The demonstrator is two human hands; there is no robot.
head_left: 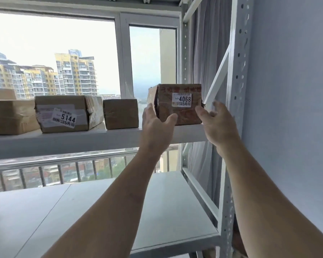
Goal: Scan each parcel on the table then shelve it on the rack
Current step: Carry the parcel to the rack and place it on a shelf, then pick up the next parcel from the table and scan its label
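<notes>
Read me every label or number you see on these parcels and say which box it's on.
"1-7-4068" and "5元": white sticker on the box between both hands.
"1-2-5144" and "5元": sticker on the wide parcel further left.
Barcodes, smaller print and the red printing on the held box: too blurred to read.

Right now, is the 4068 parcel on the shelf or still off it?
On it. The 4068 parcel sits upright on the shelf at its right end, label facing out. The left hand and right hand hold its sides.
</notes>
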